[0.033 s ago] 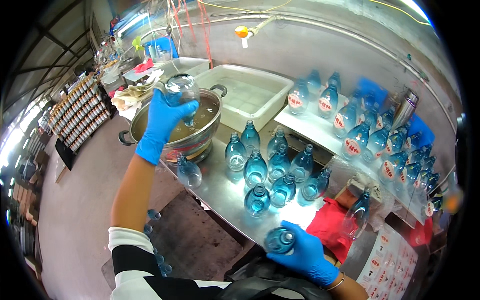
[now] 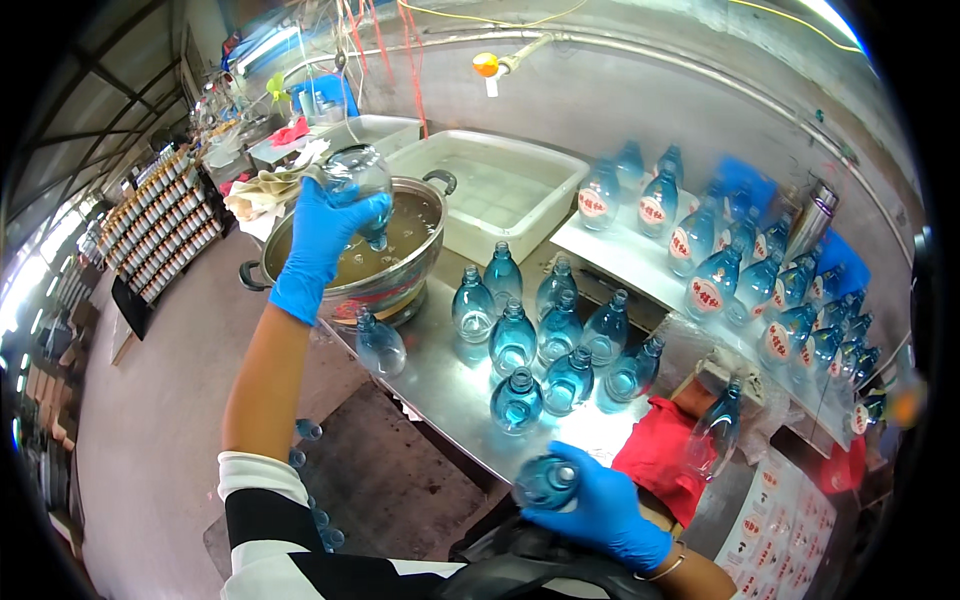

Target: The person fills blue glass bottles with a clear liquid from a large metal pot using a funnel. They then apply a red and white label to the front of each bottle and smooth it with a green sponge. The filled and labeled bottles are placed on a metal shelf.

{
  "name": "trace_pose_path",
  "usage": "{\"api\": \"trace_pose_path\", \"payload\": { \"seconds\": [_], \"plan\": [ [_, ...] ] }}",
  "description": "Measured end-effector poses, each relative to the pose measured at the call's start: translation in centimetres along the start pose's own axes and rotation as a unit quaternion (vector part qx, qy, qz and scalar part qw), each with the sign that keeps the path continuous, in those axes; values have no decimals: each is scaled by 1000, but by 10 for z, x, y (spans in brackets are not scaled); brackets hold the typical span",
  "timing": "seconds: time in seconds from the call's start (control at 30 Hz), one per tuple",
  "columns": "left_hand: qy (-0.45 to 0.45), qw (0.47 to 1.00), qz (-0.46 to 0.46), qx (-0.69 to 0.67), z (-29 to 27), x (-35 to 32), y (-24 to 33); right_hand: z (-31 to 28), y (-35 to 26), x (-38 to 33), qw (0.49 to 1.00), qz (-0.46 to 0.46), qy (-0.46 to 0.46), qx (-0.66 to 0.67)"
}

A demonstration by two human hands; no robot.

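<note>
My left hand (image 2: 322,238), in a blue glove, is closed around a clear bluish glass bottle (image 2: 358,170). That bottle is neck-down over a two-handled metal pot (image 2: 402,278) of murky liquid. Low in front of me, my gloved right hand (image 2: 606,512) grips another blue glass bottle (image 2: 545,484), its mouth tipped toward the palm. Between the hands, several unlabelled blue bottles (image 2: 512,340) stand upright on the metal table (image 2: 440,410). One more bottle (image 2: 379,345) stands by itself beside the pot.
Behind the pot sits a white tub (image 2: 570,185) of water. Labelled blue bottles (image 2: 712,283) crowd a white board at the right. A red cloth (image 2: 650,455), an unlabelled bottle (image 2: 715,430) and a label sheet (image 2: 785,525) lie near my right arm. More bottles (image 2: 320,520) are below, left.
The bottle in my left hand has shifted slightly left and up. My right hand has moved a little left with its bottle. Both grips are kept.
</note>
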State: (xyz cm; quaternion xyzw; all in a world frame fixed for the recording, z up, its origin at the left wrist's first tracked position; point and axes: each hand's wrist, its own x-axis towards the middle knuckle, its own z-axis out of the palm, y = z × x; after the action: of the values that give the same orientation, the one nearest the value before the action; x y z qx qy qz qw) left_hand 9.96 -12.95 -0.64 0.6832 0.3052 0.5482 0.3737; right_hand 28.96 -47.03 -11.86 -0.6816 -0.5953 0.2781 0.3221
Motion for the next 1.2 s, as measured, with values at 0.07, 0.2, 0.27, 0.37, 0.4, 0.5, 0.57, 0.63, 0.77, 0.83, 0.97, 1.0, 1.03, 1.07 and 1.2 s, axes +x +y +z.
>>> {"api": "trace_pose_path", "payload": {
  "seconds": [0.07, 0.2, 0.27, 0.37, 0.4, 0.5, 0.57, 0.63, 0.77, 0.83, 0.97, 1.0, 1.03, 1.07, 1.2],
  "plan": [
    [-3, 999, 16, -38, -32, 21, -28, 17, -20, 21, 997, -80, -11, 14],
    [-57, 993, -4, -107, -42, 11, -16, 61, -49, 74, 990, -138, -7, 11],
    [-120, 993, 2, -20, -35, -5, 8, 86, -54, 99, 994, -104, 12, -16],
    [-345, 797, 232, 439, 23, -24, 38, 112, -51, 126, 996, -26, 61, -67],
    [-402, 717, 259, 508, 45, -30, 33, 117, -42, 129, 994, -6, 67, -80],
    [-437, 524, 350, 642, 81, -54, -12, 130, -36, 130, 992, 26, 70, -102],
    [-527, 469, 315, 635, 90, -64, -27, 131, -37, 130, 992, 48, 60, -104],
    [-538, 472, 333, 614, 93, -71, -53, 140, -29, 128, 988, 50, 100, -102],
    [-612, 405, 298, 610, 92, -73, -96, 152, -20, 129, 973, 44, 142, -179],
    [-624, 375, 301, 616, 89, -65, -96, 148, -23, 130, 970, 48, 99, -215],
    [-606, 412, 295, 613, 86, -49, -40, 156, -22, 131, 941, 19, 179, -286],
    [-602, 435, 292, 602, 93, -45, -21, 161, -10, 139, 915, -27, 224, -335],
    [-589, 471, 279, 594, 99, -41, -1, 171, 11, 151, 881, -73, 268, -384],
    [-578, 507, 257, 586, 98, -38, 12, 170, 4, 142, 908, -60, 227, -347],
    [-449, 751, 212, 435, 81, -58, 71, 84, -48, 60, 987, -68, 29, -143]
  ]
}}
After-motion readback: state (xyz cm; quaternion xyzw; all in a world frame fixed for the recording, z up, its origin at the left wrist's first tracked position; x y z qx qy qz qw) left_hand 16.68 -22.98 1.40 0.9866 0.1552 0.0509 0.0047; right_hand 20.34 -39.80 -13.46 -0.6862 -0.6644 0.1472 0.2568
